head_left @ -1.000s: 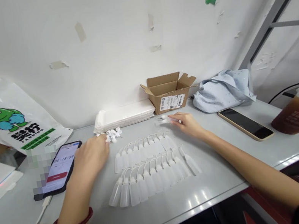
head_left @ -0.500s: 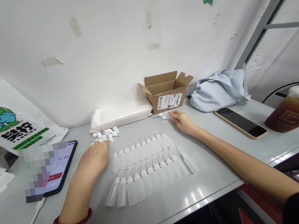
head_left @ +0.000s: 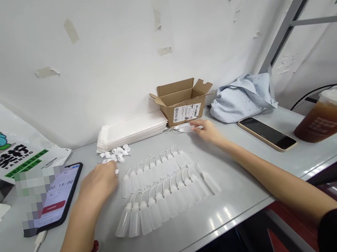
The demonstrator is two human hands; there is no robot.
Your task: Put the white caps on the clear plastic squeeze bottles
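My left hand (head_left: pixel 101 181) is closed, with a bit of a white cap (head_left: pixel 117 171) poking out at its fingertips. Just beyond it lies a small pile of loose white caps (head_left: pixel 117 153). In front of the cardboard box, my right hand (head_left: pixel 207 131) pinches the end of a small translucent squeeze bottle (head_left: pixel 184 128) lying on its side, its thin tube pointing left. Between my hands, two rows of similar bottles lie on the table: a back row (head_left: pixel 155 170) and a front row (head_left: pixel 163 207), most with a curved thin tube at the top.
A stack of white flat packs (head_left: pixel 133 131) and an open cardboard box (head_left: pixel 182 112) stand against the wall. Phones lie at left (head_left: pixel 61 201) and right (head_left: pixel 267 133). A pale blue cloth (head_left: pixel 242 100), a drink cup (head_left: pixel 326 117) and a printed bag (head_left: pixel 11 140) border the grey table (head_left: pixel 189 244).
My left hand has drawn back slightly from the caps, and a white cap now shows at its fingers. My right hand has lifted or shifted the bottle a little. The view has swung slightly right.
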